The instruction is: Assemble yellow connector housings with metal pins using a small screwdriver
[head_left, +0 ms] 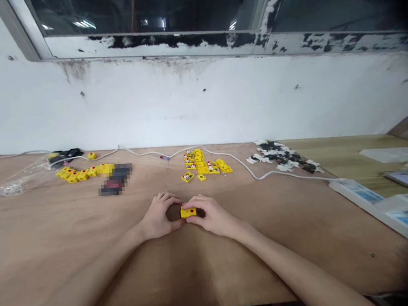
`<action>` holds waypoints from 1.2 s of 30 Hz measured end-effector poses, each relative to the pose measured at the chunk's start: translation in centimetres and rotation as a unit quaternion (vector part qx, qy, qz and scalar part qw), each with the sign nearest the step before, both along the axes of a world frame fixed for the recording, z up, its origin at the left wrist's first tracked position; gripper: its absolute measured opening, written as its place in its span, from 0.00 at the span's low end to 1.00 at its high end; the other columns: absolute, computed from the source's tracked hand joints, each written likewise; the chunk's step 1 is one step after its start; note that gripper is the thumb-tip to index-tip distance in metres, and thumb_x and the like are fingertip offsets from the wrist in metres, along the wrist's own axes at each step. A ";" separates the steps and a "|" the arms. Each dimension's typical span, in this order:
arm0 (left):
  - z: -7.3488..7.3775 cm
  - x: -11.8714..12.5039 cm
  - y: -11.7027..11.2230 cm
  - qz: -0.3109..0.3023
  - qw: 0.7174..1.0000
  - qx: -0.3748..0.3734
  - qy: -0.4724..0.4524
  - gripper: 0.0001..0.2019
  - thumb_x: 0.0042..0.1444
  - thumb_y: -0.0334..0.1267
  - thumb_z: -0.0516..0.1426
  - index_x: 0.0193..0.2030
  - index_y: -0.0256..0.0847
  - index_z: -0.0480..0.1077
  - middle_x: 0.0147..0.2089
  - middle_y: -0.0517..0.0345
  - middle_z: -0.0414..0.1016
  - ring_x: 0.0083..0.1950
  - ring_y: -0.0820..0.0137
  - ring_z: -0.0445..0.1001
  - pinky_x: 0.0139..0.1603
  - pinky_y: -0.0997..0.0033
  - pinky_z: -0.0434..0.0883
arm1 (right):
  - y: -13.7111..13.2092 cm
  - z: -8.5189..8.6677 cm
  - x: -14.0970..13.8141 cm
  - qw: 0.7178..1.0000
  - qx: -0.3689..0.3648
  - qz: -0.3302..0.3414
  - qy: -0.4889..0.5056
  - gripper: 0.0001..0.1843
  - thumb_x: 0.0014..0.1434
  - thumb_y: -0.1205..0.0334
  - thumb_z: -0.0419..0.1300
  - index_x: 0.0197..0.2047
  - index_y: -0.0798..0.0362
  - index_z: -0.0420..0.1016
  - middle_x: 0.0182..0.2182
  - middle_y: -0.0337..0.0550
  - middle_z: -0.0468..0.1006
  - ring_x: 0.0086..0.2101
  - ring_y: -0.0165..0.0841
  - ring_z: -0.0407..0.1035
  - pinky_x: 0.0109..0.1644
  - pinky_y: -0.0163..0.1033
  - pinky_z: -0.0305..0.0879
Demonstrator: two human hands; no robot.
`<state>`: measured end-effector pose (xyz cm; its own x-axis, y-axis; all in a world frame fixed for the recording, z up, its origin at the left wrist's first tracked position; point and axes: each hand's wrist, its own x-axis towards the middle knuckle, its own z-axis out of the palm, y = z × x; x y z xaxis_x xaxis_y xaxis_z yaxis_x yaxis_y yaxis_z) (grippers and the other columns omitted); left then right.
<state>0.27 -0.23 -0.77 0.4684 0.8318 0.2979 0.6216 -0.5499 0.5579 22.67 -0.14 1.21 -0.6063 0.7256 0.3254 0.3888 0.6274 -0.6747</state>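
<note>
A small yellow block with a red dot (pixel 187 212) sits between my two hands near the middle of the wooden table (pixel 57 247). My left hand (pixel 160 216) curls its fingers round the block's left side. My right hand (pixel 207 214) pinches its right side with fingers closed. Both hands rest on the tabletop and hold the piece together.
A pile of yellow parts (pixel 205 164) lies behind my hands. A row of finished yellow blocks (pixel 84 172) and a plastic bag (pixel 20 180) sit at the far left. Black and white parts (pixel 284 159) lie right, with a white cable (pixel 261 176) and power strip (pixel 375 204).
</note>
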 end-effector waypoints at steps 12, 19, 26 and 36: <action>0.4 -0.1 0.0 -0.011 0.999 -0.014 0.027 0.18 0.52 0.47 0.66 0.49 0.47 0.76 0.56 0.53 0.72 0.58 0.57 0.67 0.59 0.55 0.61 | -0.6 -0.5 -0.1 0.999 -0.020 -0.044 -0.006 0.20 0.54 0.69 0.71 0.50 0.50 0.76 0.45 0.42 0.79 0.46 0.37 0.73 0.51 0.42 0.67; 0.3 0.1 -0.1 -0.006 1.000 -0.008 0.023 0.18 0.50 0.48 0.67 0.47 0.46 0.76 0.55 0.52 0.73 0.57 0.57 0.67 0.58 0.55 0.61 | -0.7 -0.3 0.4 0.999 0.007 -0.022 -0.023 0.21 0.57 0.66 0.69 0.53 0.49 0.73 0.50 0.44 0.77 0.50 0.39 0.70 0.55 0.44 0.65; 0.9 -1.8 1.1 -0.022 0.998 0.020 0.060 0.21 0.52 0.53 0.65 0.49 0.46 0.75 0.57 0.51 0.72 0.58 0.56 0.68 0.59 0.55 0.62 | -0.1 -1.0 0.8 0.997 0.038 -0.051 -0.035 0.17 0.56 0.65 0.70 0.48 0.49 0.77 0.43 0.44 0.79 0.45 0.40 0.70 0.53 0.47 0.65; -0.2 -4.5 7.6 0.145 0.985 0.044 0.088 0.14 0.61 0.44 0.57 0.51 0.49 0.77 0.56 0.54 0.75 0.58 0.57 0.70 0.62 0.54 0.63 | 0.3 -0.1 1.3 0.997 0.055 -0.040 -0.033 0.15 0.66 0.58 0.60 0.56 0.46 0.74 0.51 0.45 0.76 0.54 0.38 0.67 0.59 0.44 0.63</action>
